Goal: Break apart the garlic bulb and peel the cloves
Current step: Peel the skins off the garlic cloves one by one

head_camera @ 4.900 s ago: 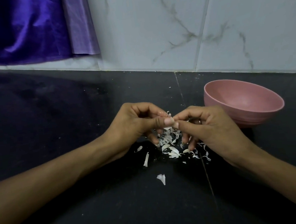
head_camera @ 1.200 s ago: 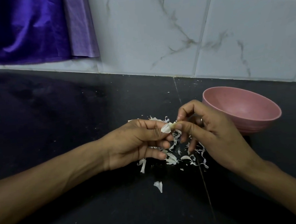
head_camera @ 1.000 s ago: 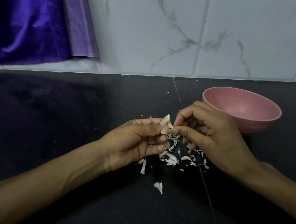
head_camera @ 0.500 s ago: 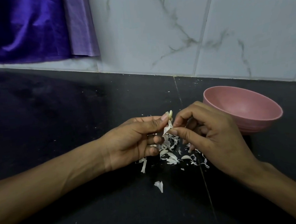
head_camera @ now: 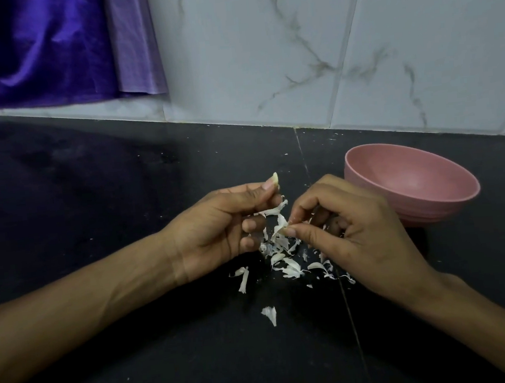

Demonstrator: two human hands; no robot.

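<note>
**A:** so what's the setup here? big stuff first pls

**B:** Back of the shot is a white tiled wall (head_camera: 262,51) with grey marble veins. A purple cloth (head_camera: 31,49) hangs over its upper left part, bottom hem ending just above the table. The table (head_camera: 91,191) is black and kinda glossy, runs the full width, with a thin seam going from the wall toward the camera just right of centre. Its far edge meets the wall; the near edge only shows at the bottom left.

**A:** much room to work in?

**B:** Whole left half of the table is bare dark surface, and there's bare surface in front of the forearms too. On the right sits a pink bowl (head_camera: 449,203), near the wall, just beside the right hand. Can't see anything inside it from this angle.

**A:** and the hands?

**B:** Both over the middle of the table, close together but not touching. Left hand (head_camera: 214,229) pinches a garlic clove (head_camera: 274,178) between thumb and forefinger, pale tip poking up above the fingertips. Right hand (head_camera: 350,231) pinches a strip of skin (head_camera: 279,224) that runs up toward the clove.

**A:** mess?

**B:** A pile of white peelings (head_camera: 292,264) on the table right under the hands, straddling the seam, and one stray flake (head_camera: 270,314) a bit nearer the camera.
</note>
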